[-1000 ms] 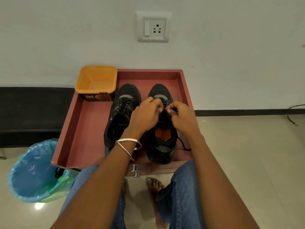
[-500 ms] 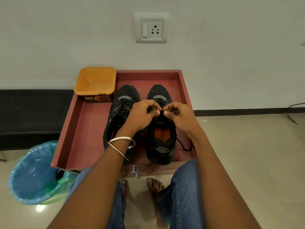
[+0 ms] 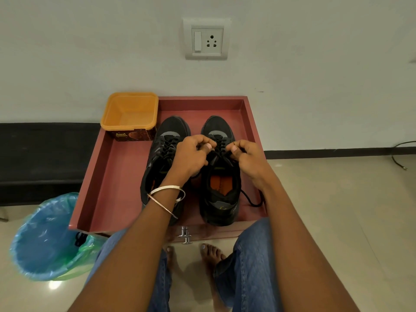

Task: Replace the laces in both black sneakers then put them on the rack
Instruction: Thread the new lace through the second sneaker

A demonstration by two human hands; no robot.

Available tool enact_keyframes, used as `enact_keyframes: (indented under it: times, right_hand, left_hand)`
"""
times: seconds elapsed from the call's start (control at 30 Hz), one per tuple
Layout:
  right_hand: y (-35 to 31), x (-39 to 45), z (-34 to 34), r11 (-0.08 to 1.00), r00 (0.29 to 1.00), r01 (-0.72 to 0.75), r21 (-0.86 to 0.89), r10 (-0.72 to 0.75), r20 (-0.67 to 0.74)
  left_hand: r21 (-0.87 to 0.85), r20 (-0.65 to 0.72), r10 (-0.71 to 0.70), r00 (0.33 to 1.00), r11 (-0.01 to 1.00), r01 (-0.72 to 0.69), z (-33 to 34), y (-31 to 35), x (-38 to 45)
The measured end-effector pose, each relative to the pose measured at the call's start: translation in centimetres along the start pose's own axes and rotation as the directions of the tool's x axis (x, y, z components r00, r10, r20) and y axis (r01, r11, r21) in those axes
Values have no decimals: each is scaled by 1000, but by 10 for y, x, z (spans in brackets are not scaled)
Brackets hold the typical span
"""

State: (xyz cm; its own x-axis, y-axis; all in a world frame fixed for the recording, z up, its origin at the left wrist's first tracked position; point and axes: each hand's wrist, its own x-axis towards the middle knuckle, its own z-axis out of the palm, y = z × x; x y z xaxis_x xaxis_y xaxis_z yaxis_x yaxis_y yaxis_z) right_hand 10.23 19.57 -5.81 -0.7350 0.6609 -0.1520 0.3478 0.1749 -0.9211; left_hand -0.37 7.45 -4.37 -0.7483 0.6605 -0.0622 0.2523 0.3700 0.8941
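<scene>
1. Head view: 2 black sneakers are seen side by side in a red tray (image 3: 108,176), toes toward the wall.
2. The right sneaker (image 3: 221,192) is worked on; its lace (image 3: 252,200) is pinched by the curled fingers of both the left hand (image 3: 191,157) and the right hand (image 3: 249,159), with a loose loop trailing onto the tray floor.
3. The left sneaker (image 3: 164,149) is shown laced, partly covered by the left wrist.
4. An orange tub (image 3: 129,114) is set on the tray's far-left corner; a blue-lined bin (image 3: 45,239) is seen on the floor, left.
</scene>
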Motion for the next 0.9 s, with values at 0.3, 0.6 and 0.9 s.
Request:
enact_keyframes:
  times: [0.3, 0.6, 0.9]
  right_hand:
    - [1, 18, -4, 945, 979, 206, -255, -200, 46]
    - [-1, 16, 0, 869, 962, 272, -414, -255, 96]
    - [8, 19, -3, 987, 987, 129, -100, -118, 113]
  left_hand:
    - [162, 21, 151, 988, 975, -152, 4, -9, 14]
    - [252, 50, 177, 983, 950, -184, 12, -14, 19]
    - [14, 83, -26, 996, 1000, 25, 6, -10, 16]
